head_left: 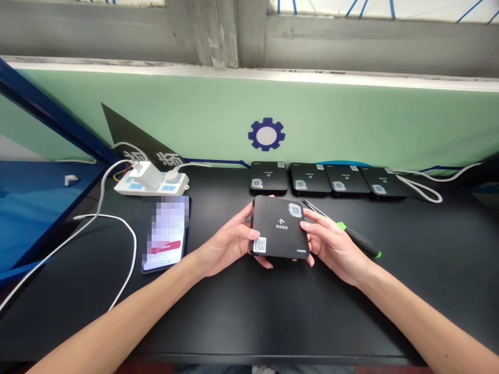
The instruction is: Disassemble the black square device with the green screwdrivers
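Observation:
Between both hands I hold a black set-top box (278, 241), flat and square with rounded corners. A QR code label sits at its near left corner and a patterned sticker at its far right corner. My left hand (230, 241) grips the left side, thumb on top and fingers underneath. On the right side, my right hand (335, 244) grips it the same way. Close beyond my right hand lies a screwdriver (362, 243) with a black and green handle; its metal shaft is partly hidden behind the hand.
Several similar black boxes (268, 176) stand in a row along the green back panel (195, 114). At the left, a phone (167, 234) with a lit screen lies by a white power strip (152, 184) with plugs in it. A white cable (134, 244) loops over the black table (241, 317).

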`<act>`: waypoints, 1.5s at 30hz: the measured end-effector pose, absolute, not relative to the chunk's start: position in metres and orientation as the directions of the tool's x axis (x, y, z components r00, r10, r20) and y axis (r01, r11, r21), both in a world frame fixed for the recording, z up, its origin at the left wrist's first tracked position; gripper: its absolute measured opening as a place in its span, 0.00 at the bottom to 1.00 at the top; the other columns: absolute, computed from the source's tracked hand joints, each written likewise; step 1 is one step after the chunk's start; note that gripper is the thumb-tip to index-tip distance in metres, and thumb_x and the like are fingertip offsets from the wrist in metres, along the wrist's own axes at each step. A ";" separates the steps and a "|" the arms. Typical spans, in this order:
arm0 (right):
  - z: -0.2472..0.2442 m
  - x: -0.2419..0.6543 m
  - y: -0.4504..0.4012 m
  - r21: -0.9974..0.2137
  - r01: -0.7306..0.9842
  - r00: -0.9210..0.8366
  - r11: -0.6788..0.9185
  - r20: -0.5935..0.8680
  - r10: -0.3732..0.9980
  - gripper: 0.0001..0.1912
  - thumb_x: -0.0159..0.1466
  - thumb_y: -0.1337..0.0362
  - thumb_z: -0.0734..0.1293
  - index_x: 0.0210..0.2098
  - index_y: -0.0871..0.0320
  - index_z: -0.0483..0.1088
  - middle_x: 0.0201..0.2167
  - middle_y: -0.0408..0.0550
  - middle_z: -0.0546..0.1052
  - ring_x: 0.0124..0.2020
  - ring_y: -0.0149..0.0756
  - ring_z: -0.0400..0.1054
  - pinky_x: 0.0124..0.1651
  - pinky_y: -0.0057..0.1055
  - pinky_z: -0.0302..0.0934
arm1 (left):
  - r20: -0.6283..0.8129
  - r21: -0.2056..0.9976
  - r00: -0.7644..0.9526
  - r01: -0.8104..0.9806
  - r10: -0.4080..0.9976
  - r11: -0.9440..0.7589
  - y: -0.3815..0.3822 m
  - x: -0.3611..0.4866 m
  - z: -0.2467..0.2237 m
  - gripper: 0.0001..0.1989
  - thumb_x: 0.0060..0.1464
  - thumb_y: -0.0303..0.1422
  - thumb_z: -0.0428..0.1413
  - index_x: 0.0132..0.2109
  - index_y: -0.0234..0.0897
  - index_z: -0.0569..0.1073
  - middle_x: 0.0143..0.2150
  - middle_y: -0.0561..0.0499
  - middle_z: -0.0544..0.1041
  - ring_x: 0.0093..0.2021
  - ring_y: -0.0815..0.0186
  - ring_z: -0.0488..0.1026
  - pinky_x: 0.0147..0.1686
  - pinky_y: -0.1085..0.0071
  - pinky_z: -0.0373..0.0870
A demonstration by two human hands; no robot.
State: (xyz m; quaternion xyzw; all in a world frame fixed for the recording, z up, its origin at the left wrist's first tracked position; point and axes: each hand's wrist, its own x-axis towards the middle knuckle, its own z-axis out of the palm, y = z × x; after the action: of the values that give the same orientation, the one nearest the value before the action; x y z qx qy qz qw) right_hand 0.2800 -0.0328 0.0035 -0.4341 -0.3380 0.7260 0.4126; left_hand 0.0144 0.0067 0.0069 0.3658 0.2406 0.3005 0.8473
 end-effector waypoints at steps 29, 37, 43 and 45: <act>0.003 0.276 -0.041 -0.838 -0.317 -0.455 -0.445 -0.278 0.846 0.34 0.77 0.52 0.75 0.75 0.55 0.63 0.49 0.56 0.88 0.35 0.39 0.86 0.35 0.29 0.78 | 0.363 0.925 0.396 -0.043 0.843 -0.378 0.012 0.008 -0.002 0.57 0.43 0.43 0.83 0.76 0.50 0.64 0.79 0.37 0.71 0.68 0.36 0.80 0.69 0.39 0.79; 0.006 0.279 -0.040 -0.872 -0.288 -0.395 -0.396 -0.268 0.879 0.27 0.76 0.53 0.73 0.69 0.56 0.68 0.39 0.50 0.87 0.28 0.34 0.81 0.30 0.26 0.73 | 0.230 0.969 0.519 -0.199 0.824 -0.145 0.007 0.010 -0.006 0.62 0.46 0.35 0.81 0.80 0.50 0.58 0.67 0.36 0.79 0.66 0.39 0.81 0.61 0.46 0.83; 0.003 0.279 -0.036 -0.920 -0.242 -0.301 -0.308 -0.230 0.926 0.22 0.77 0.49 0.71 0.62 0.55 0.71 0.40 0.50 0.85 0.28 0.35 0.79 0.30 0.30 0.72 | 0.244 0.937 0.542 0.080 0.804 -0.339 0.003 0.008 -0.004 0.61 0.42 0.34 0.78 0.81 0.54 0.64 0.72 0.41 0.65 0.74 0.41 0.68 0.71 0.46 0.78; 0.001 0.279 -0.036 -0.939 -0.209 -0.267 -0.272 -0.212 0.940 0.22 0.77 0.48 0.71 0.61 0.55 0.72 0.40 0.49 0.84 0.28 0.35 0.79 0.30 0.31 0.72 | 0.246 0.874 0.578 0.215 0.778 -0.436 0.002 0.008 -0.002 0.60 0.40 0.33 0.78 0.79 0.52 0.65 0.70 0.41 0.63 0.73 0.41 0.67 0.73 0.43 0.75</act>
State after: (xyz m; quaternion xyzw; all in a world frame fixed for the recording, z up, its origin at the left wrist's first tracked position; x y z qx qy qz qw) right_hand 0.2789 -0.0362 0.0011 -0.4288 -0.4261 0.6723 0.4273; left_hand 0.0078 0.0016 -0.0023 0.7801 0.3184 0.3309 0.4249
